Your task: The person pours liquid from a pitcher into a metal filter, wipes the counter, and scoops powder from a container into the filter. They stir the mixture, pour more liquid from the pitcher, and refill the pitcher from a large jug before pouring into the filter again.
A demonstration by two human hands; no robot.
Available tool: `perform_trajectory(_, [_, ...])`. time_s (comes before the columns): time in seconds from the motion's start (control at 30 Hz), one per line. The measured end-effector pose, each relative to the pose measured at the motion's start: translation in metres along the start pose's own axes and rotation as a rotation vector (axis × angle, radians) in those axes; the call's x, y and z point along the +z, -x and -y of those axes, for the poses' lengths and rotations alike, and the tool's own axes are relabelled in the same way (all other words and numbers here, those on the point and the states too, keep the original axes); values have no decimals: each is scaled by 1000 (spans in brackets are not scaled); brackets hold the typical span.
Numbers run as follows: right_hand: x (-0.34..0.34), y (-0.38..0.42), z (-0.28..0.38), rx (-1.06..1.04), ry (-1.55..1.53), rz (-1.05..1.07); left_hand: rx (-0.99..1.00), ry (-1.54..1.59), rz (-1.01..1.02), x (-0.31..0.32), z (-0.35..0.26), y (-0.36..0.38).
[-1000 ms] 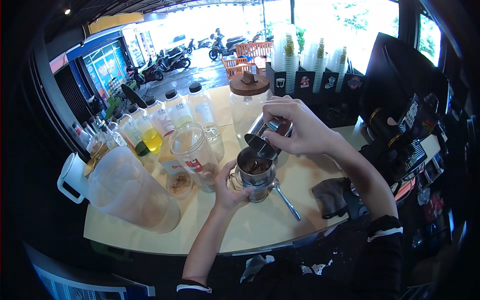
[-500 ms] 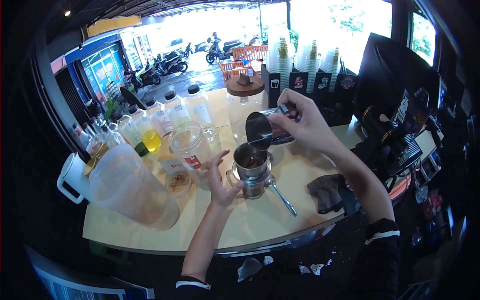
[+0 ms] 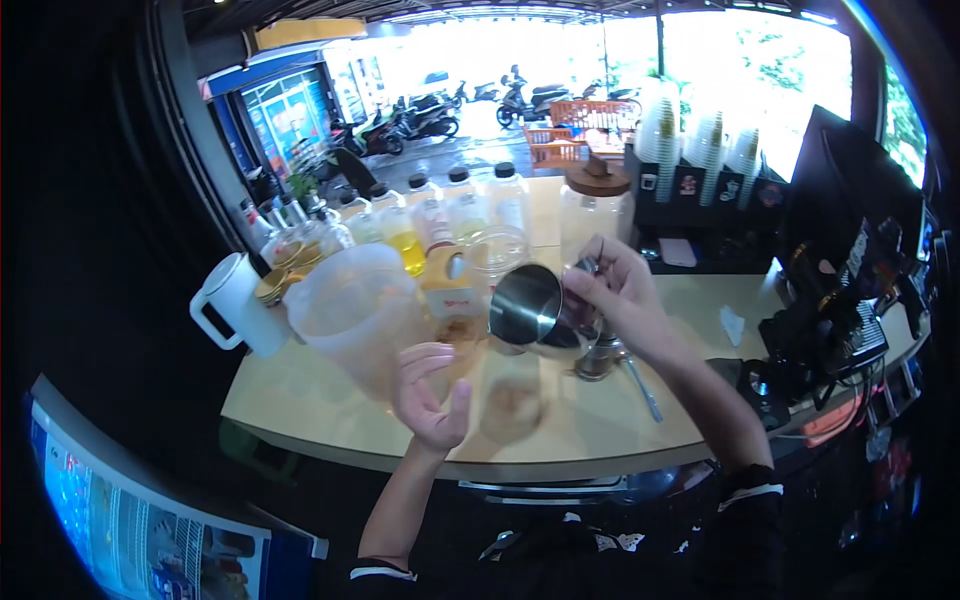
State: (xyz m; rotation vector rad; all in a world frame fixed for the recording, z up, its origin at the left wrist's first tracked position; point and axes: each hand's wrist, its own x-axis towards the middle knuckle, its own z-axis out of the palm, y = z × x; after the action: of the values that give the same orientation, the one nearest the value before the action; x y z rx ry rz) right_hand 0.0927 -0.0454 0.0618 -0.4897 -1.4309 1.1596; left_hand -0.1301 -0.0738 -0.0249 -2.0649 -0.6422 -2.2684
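Note:
My right hand [image 3: 622, 298] grips a steel pitcher [image 3: 528, 308] by its handle, held tilted above the counter with its mouth facing left and toward me. The metal coffee dripper on its glass [image 3: 597, 362] stands behind and below it, mostly hidden. Beside the glass lies a spoon [image 3: 645, 390]. Fingers apart and holding nothing, my left hand [image 3: 432, 397] hovers in front of a large frosted plastic jug [image 3: 355, 312]. Just behind that hand is a small container with brown contents [image 3: 458, 335], partly covered.
A white lidded jug [image 3: 238, 305] stands at the left. Several black-capped bottles [image 3: 467, 205] line the back, beside a wooden-lidded glass jar [image 3: 597, 215]. Stacked plastic cups [image 3: 703, 140] rise from a black holder. Dark equipment [image 3: 825, 320] occupies the right end of the counter [image 3: 330, 410].
My right hand has carried the steel pitcher leftward, away from above the dripper. My left hand has drawn away from the dripper toward the large plastic jug. The camera has turned left.

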Motion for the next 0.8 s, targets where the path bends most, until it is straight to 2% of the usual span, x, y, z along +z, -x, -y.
perform_trajectory(0.07, [4, 7, -36, 8, 60, -7, 10, -79, -5, -34, 3, 1])
perform_trajectory(0.13, [9, 19, -68, 104, 22, -57, -157, -155, -244, -60, 4, 3])
perform_trajectory(0.17, [15, 26, -78, 175, -43, -105, -301, -167, -244, -75, 6, 6])
perform_trajectory(0.2, [19, 33, -92, 180, -44, -101, -305, -172, -246, -85, 9, 7])
perform_trajectory(0.27, [19, 45, -128, 221, -122, -212, -610, -149, -340, -100, 19, 5])
perform_trajectory(0.3, [16, 49, -147, 216, -89, -262, -613, -149, -344, -109, 28, 4])
perform_trajectory(0.37, [18, 54, -169, 197, -85, -301, -821, 20, -238, -125, 50, 2])
perform_trajectory(0.43, [13, 62, -193, 152, -94, -363, -911, 150, -272, -135, 74, -10])
perform_trajectory(0.47, [17, 68, -192, 155, -84, -370, -920, 159, -270, -141, 86, -17])
perform_trajectory(0.53, [30, 73, -190, 128, -164, -383, -904, 440, -209, -149, 110, -35])
perform_trajectory(0.67, [37, 85, -204, 88, -107, -408, -881, 518, -152, -149, 132, -61])
perform_trajectory(0.73, [41, 88, -203, 85, -53, -420, -1001, 429, -124, -147, 126, -69])
perform_trajectory(0.8, [42, 89, -209, 129, 39, -391, -978, 420, -100, -147, 124, -75])
